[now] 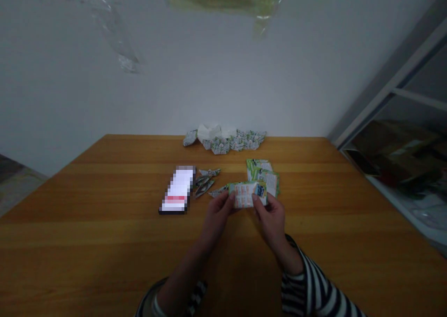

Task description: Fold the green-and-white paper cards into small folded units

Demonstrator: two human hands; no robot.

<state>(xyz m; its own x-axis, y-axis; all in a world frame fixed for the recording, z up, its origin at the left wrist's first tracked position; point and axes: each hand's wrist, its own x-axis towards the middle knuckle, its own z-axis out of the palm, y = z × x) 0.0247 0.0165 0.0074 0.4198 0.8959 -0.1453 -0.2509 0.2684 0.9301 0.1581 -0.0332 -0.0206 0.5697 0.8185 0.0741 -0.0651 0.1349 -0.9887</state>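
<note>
Both hands hold a flat green-and-white printed packet [245,197] above the wooden table [122,247]. My left hand [218,214] pinches its left end, thumb on the printed face. At the right end, my right hand [270,214] grips it the same way. Just behind it lie several similar green packets [267,175], overlapping one another. To the left of the held packet are several small folded printed pieces [205,186]; one of them [217,192] is partly hidden near my left hand. What the pieces are made of is hard to tell in the dim light.
A phone [178,191] with a lit, blurred screen lies left of the folded pieces. Along the wall at the table's back edge sits a row of crumpled printed pieces [226,144] with white paper-like bits [209,131]. A shelf unit with a pale frame [405,86] stands at the right.
</note>
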